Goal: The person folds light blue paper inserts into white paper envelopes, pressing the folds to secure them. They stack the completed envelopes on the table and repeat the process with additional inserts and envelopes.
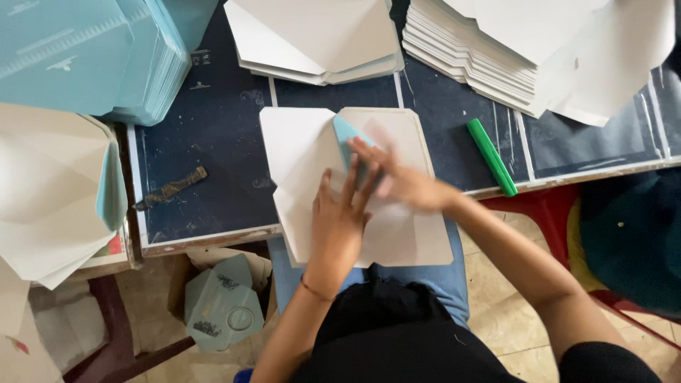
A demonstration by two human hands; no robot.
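- The left hand [339, 216] lies flat, fingers spread and released, pressing on a white card sheet [301, 152] that rests on the front edge of the dark worktable [213, 128] and overhangs the person's lap.
- The right hand [397, 181] is blurred; its fingertips touch the sheet's folded-up pale blue flap [343, 135], but I cannot tell whether they pinch it.
- A green stick-shaped tool [491, 156] lies on the table, to the right of the sheet.
- White card stacks [468, 50] sit along the table's far side, pale blue ones [85, 57] at far left.
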